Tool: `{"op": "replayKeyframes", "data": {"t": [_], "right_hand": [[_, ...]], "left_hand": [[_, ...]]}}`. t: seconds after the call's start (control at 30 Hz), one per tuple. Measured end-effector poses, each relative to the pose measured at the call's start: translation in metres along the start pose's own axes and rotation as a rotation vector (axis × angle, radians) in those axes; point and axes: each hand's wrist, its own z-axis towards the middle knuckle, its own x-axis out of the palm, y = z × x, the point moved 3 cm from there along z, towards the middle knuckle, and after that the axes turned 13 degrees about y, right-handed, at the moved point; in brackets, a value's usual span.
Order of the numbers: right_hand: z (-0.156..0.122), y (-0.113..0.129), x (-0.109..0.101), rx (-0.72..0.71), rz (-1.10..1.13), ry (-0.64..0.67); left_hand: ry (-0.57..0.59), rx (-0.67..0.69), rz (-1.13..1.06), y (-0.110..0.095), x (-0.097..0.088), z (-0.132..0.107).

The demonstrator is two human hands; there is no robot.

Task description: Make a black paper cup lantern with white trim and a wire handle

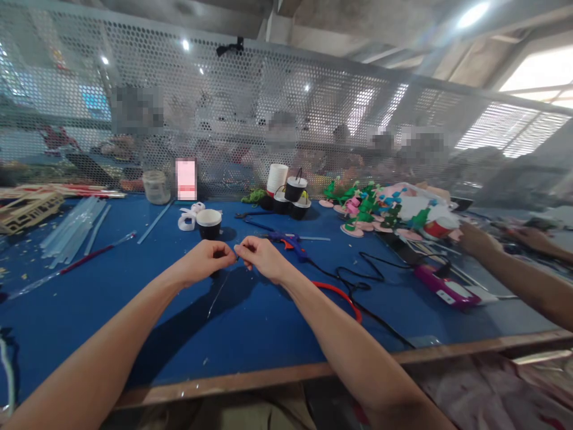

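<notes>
My left hand [206, 260] and my right hand [263, 257] meet fingertip to fingertip above the blue table [134, 310]. Both are closed in a pinch on a thin wire [218, 296] that hangs down from between them toward the table. A black cup with a white rim [209, 223] stands just beyond my left hand. A blue glue gun [289, 242] lies just past my right hand, its black cord [358, 280] trailing to the right. A red ring [342, 297] lies by my right forearm.
Clear glue sticks [74, 226] and a wooden frame [24, 209] lie at the left. Stacked white cups [277, 177], black pots [295, 189] and small green and pink craft plants [367, 209] stand at the back. Another person's arms [514, 269] reach in from the right. A perforated screen [286, 119] closes the far side.
</notes>
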Motion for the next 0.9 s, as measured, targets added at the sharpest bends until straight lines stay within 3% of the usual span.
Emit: {"op": "replayKeyframes", "data": {"t": [0.53, 0.73, 0.9], "right_hand": [[-0.0026, 0.0085, -0.0002, -0.01, -0.09, -0.067], [0.0015, 0.008, 0.0029, -0.043, -0.006, -0.007], [0.0031, 0.0051, 0.0026, -0.039, -0.005, -0.021]], "left_hand": [[-0.095, -0.071, -0.084, -0.0013, 0.0047, 0.0015], [-0.086, -0.126, -0.155, -0.0084, 0.0038, -0.001], [-0.129, -0.089, -0.058, -0.0053, 0.0014, 0.0003]]}}
